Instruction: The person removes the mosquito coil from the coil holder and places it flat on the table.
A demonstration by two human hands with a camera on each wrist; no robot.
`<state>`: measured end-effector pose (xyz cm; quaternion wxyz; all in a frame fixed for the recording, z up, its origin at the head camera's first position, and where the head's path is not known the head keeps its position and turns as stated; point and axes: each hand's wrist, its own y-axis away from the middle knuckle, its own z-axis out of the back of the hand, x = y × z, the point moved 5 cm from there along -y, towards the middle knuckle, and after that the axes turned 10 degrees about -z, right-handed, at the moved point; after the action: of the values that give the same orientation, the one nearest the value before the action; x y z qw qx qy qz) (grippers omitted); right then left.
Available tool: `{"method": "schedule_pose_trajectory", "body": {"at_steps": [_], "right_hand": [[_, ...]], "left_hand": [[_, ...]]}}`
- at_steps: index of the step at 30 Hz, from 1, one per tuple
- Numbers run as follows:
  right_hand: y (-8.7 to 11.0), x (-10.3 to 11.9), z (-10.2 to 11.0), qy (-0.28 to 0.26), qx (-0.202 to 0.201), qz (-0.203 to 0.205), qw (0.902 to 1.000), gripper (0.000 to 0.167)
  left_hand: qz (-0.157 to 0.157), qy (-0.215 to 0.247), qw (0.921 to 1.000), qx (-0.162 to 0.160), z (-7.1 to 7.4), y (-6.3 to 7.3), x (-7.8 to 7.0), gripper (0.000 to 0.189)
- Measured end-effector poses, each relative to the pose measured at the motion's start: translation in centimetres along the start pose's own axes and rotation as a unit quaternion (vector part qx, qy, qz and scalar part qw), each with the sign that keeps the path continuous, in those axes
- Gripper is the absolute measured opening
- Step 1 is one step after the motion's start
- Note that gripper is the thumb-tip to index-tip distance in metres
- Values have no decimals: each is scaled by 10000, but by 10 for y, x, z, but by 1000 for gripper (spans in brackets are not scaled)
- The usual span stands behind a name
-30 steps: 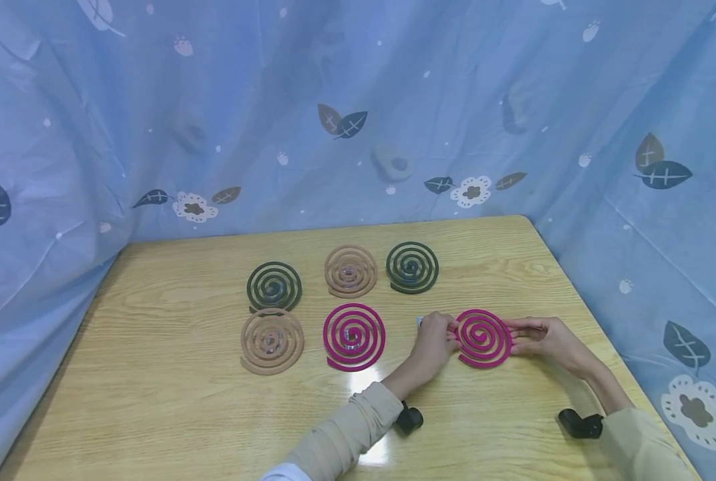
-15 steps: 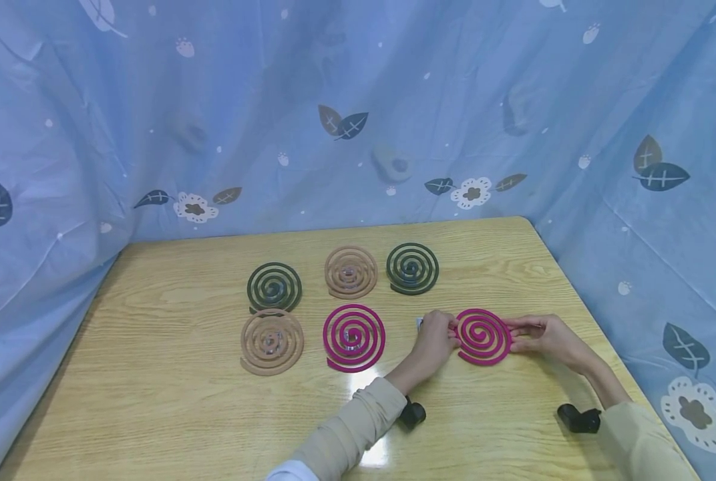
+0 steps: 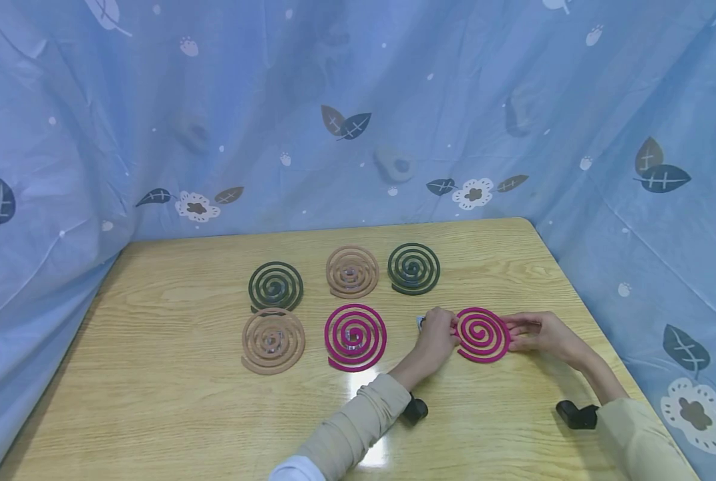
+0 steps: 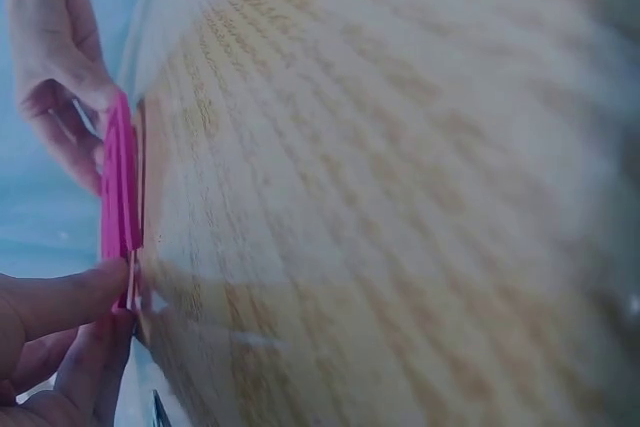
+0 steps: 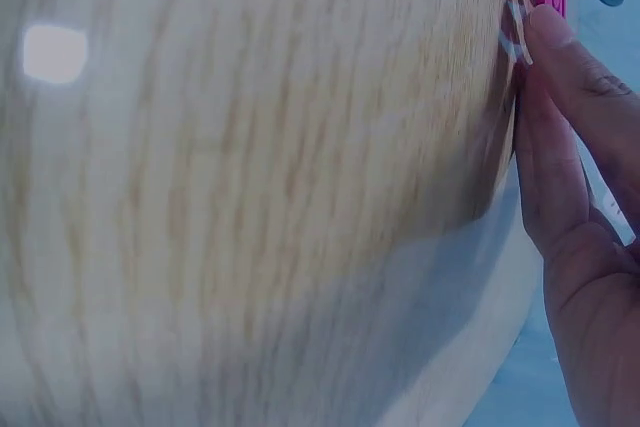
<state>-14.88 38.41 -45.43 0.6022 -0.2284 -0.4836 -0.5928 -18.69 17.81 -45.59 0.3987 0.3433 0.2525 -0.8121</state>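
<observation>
A magenta mosquito coil point(image 3: 483, 335) lies flat between my two hands at the table's right side. My left hand point(image 3: 437, 341) pinches its left rim between thumb and fingers. At the opposite rim, my right hand point(image 3: 541, 337) grips it the same way. Seen nearly edge-on in the left wrist view, the coil point(image 4: 120, 182) sits very low over the wood; whether it touches cannot be told. In the right wrist view, the thumb and fingers of the right hand point(image 5: 580, 147) meet at its edge. A small shiny piece point(image 3: 420, 323) shows beside the left hand, mostly hidden.
Left of my hands lie another magenta coil point(image 3: 355, 314), two brown coils point(image 3: 352, 249) point(image 3: 273, 366) and two dark green coils point(image 3: 413, 247) point(image 3: 276, 266). Shiny pieces show through their centres. A brown coil overlaps a green one. Blue curtain point(image 3: 358, 167) borders the wooden table point(image 3: 153, 401).
Both hands and the held magenta coil have shifted very slightly toward the table's far side. Both hands keep their grip. The other coils lie as before.
</observation>
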Motion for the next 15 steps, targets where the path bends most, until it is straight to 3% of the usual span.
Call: {"method": "schedule_pose_trajectory", "body": {"at_steps": [11, 13, 15], "right_hand": [[-2, 8, -2, 630, -399, -24, 9972, 52], [-1, 8, -2, 613, -407, -80, 9973, 52], [3, 9, -3, 623, -482, -122, 9968, 52]], "left_hand": [[-7, -645, 9978, 124, 2, -2, -2, 24], [-98, -649, 9978, 121, 4, 0, -3, 26], [-206, -365, 9991, 74, 7, 3, -5, 26]]}}
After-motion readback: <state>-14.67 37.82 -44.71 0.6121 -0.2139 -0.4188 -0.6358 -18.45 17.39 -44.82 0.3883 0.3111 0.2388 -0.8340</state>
